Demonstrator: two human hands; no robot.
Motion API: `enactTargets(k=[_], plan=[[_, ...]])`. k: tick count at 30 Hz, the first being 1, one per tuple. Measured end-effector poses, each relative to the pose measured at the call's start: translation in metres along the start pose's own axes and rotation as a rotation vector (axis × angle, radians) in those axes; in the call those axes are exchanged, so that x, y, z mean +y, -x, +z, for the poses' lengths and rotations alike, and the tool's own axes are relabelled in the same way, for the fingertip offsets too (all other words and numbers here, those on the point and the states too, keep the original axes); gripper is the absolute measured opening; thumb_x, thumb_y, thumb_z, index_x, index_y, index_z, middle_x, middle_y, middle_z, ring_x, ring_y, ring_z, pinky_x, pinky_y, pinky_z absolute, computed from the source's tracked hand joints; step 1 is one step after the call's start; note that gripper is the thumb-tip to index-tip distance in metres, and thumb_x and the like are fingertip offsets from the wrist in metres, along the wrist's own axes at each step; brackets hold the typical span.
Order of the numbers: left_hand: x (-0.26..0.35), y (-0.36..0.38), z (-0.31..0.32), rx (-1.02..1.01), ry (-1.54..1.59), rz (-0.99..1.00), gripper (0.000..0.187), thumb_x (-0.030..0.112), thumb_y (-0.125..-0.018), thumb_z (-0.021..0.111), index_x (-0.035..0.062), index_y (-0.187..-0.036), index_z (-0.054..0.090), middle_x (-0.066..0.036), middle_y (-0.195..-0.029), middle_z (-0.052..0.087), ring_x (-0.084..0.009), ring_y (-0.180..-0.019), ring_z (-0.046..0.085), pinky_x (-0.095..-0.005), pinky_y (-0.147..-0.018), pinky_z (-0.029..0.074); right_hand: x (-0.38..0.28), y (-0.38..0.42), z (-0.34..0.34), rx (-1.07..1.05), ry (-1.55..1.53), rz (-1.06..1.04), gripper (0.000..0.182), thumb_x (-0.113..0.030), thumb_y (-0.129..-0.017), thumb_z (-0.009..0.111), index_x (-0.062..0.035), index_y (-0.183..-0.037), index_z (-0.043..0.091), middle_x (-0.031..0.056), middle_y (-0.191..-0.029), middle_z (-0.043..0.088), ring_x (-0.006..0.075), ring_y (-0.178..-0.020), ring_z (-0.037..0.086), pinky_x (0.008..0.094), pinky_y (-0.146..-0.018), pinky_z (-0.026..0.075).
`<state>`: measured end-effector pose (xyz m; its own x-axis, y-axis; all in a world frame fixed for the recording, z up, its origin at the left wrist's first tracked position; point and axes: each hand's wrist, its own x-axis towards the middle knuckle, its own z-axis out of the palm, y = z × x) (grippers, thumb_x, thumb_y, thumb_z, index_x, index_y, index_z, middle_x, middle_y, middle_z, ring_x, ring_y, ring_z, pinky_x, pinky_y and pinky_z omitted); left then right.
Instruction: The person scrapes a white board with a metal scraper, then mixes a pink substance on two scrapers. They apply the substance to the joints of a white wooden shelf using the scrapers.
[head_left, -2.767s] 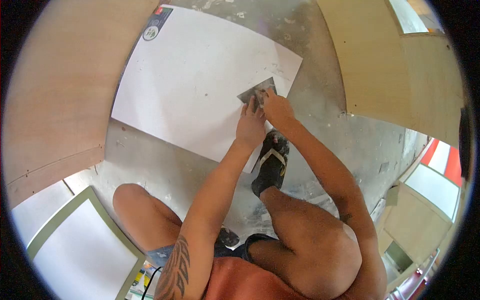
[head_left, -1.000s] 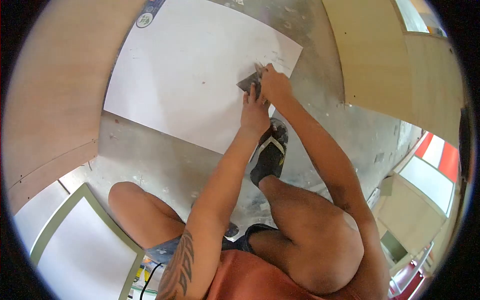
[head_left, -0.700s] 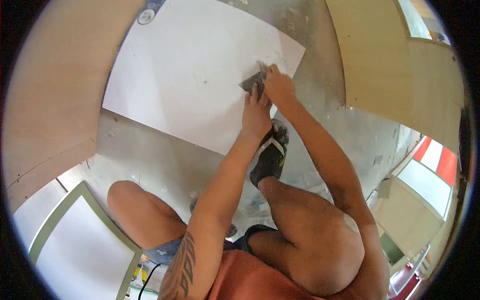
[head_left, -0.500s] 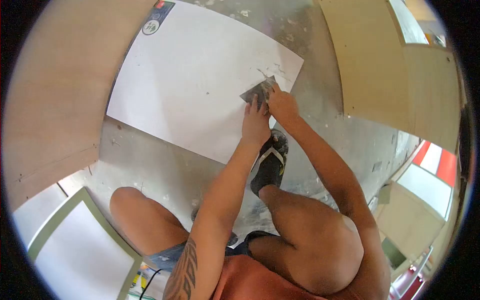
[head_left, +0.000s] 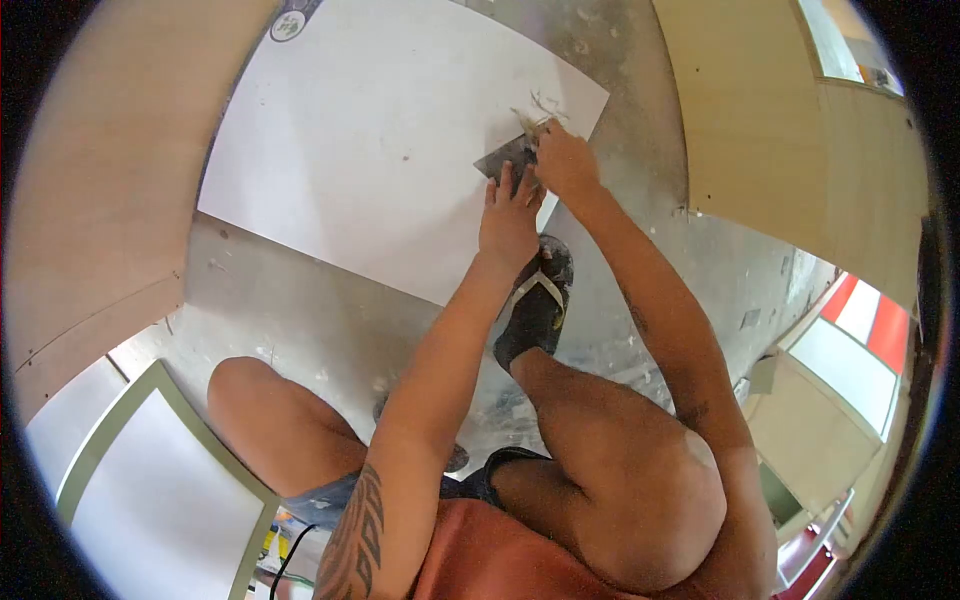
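Note:
A dark flat sheet lies near the right corner of a large white board on the floor. My left hand presses on the lower edge of the dark sheet with its fingers spread. Against the upper right side of the sheet is my right hand, its fingers curled round a small pale, dirty thing that I cannot make out. Grey smears and shreds show on the board just beyond my right fingers.
Wooden panels stand at the left and right. My foot in a sandal is beside the board's near corner. A green-framed white panel is at lower left, and a wooden box at lower right.
My right hand has moved slightly up along the edge of the dark sheet, away from my left hand. The whole view has shifted a little, so the board appears higher.

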<state>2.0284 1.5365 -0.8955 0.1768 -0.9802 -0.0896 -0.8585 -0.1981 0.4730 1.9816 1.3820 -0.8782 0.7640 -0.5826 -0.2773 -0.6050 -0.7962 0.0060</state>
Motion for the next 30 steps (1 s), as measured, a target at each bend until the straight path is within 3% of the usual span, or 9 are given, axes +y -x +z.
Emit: enactTargets(k=[2,6,9,12,16,17,21,28,30], plan=[[-0.008,-0.002,-0.006,-0.175,0.005,-0.035,0.058,0.018,-0.086,0.055,0.0137,-0.143,0.049,-0.009,-0.156,0.031,-0.0377,-0.147,0.017,-0.0531,-0.118,0.021,-0.013,0.009,0.009,-0.007,0.038,0.038,0.032,-0.020,-0.077,0.073,-0.0003,-0.102,0.065,0.0153,-0.108,0.061,0.0317,-0.085,0.069,0.0422,-0.075,0.058],[-0.002,0.001,-0.003,-0.157,0.005,-0.056,0.059,0.019,-0.086,0.056,0.0147,-0.144,0.048,-0.008,-0.157,0.031,-0.0370,-0.147,0.017,-0.0524,-0.119,0.020,-0.019,0.006,-0.009,0.108,0.034,-0.005,0.024,-0.020,-0.080,0.071,-0.0001,-0.094,0.068,0.0186,-0.103,0.063,0.0348,-0.084,0.069,0.0428,-0.073,0.057],[-0.009,0.000,0.010,-0.018,-0.009,0.015,0.058,0.019,-0.085,0.054,0.0123,-0.142,0.049,-0.012,-0.156,0.030,-0.0417,-0.146,0.019,-0.0540,-0.118,0.022,-0.009,-0.024,-0.031,-0.132,0.031,0.138,0.034,-0.014,-0.077,0.070,0.0017,-0.107,0.062,0.0161,-0.117,0.057,0.0357,-0.093,0.068,0.0454,-0.082,0.056],[-0.015,-0.006,-0.006,-0.201,0.055,-0.031,0.061,0.019,-0.085,0.054,0.0135,-0.146,0.045,-0.011,-0.158,0.028,-0.0414,-0.146,0.019,-0.0537,-0.118,0.022,-0.018,0.003,-0.010,-0.071,0.003,0.069,0.032,-0.013,-0.078,0.067,0.0014,-0.106,0.063,0.0161,-0.111,0.059,0.0368,-0.091,0.068,0.0457,-0.081,0.056],[-0.001,0.002,-0.003,-0.072,0.009,-0.044,0.059,0.018,-0.084,0.058,0.0152,-0.143,0.049,-0.008,-0.158,0.028,-0.0372,-0.148,0.015,-0.0535,-0.118,0.021,0.000,-0.015,-0.002,-0.023,0.030,0.086,0.030,-0.015,-0.080,0.064,-0.0010,-0.106,0.063,0.0154,-0.108,0.060,0.0371,-0.089,0.067,0.0455,-0.075,0.057],[-0.002,0.001,-0.004,-0.052,0.009,-0.035,0.063,0.025,-0.084,0.063,0.0154,-0.144,0.047,-0.008,-0.158,0.028,-0.0376,-0.148,0.015,-0.0531,-0.118,0.022,0.009,-0.022,0.005,0.022,0.110,-0.010,0.031,-0.021,-0.080,0.071,0.0008,-0.101,0.065,0.0214,-0.112,0.061,0.0339,-0.082,0.070,0.0451,-0.069,0.058],[-0.017,-0.001,0.023,-0.059,-0.101,-0.017,0.082,0.040,-0.076,0.074,0.0134,-0.147,0.043,-0.008,-0.159,0.026,-0.0375,-0.148,0.014,-0.0531,-0.118,0.021,-0.009,0.001,0.001,0.009,0.034,-0.005,0.026,-0.019,-0.081,0.067,0.0015,-0.097,0.067,0.0225,-0.110,0.062,0.0339,-0.079,0.070,0.0443,-0.070,0.058],[-0.002,-0.002,-0.008,-0.144,0.047,-0.028,0.069,0.022,-0.083,0.067,0.0135,-0.147,0.042,-0.008,-0.159,0.025,-0.0376,-0.149,0.013,-0.0524,-0.120,0.019,0.003,-0.019,-0.032,-0.028,0.043,0.107,0.027,-0.013,-0.085,0.060,0.0024,-0.107,0.064,0.0203,-0.106,0.063,0.0355,-0.084,0.070,0.0455,-0.070,0.058],[-0.007,-0.006,-0.007,-0.192,0.031,-0.052,0.072,0.023,-0.082,0.069,0.0123,-0.147,0.042,-0.010,-0.158,0.026,-0.0382,-0.149,0.013,-0.0520,-0.120,0.019,-0.013,0.000,-0.034,-0.171,-0.052,0.198,0.026,-0.012,-0.086,0.058,0.0015,-0.107,0.063,0.0197,-0.107,0.063,0.0351,-0.084,0.070,0.0465,-0.072,0.057]])
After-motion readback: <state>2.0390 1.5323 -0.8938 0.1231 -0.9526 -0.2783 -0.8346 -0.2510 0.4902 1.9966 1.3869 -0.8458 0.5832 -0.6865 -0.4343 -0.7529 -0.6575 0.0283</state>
